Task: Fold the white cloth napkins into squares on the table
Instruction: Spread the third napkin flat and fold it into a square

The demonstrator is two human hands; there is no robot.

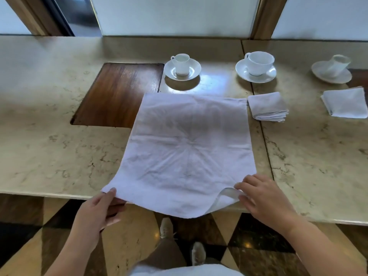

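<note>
A white cloth napkin [191, 148] lies spread open on the marble table [59, 156], its near edge sagging over the table's front edge while its far edge reaches toward the back, just short of a cup and saucer [182, 66]. The left hand [99, 210] pinches the napkin's near left corner, thumb on top and fingers curled beneath the overhanging cloth; the right hand [262, 198] holds the near right corner, which is already turned up, its fingers bent over the doubled edge against the table's front edge. The cloth runs straight away from both hands, its slightly longer axis pointing from front edge to back, so the likely first fold is a carry of the near edge forward onto the far one. Each hand sits at its own corner, neither nearer than the other, which suits lifting both at once. Two folded napkins, one [267, 106] touching or just beside the open napkin's far right corner and another [346, 102] toward the table's right end, suggest the job is partly done. Two more cups on saucers [256, 66] [332, 69] stand along the back, and a dark wooden inset [119, 94] sits at the left.
</note>
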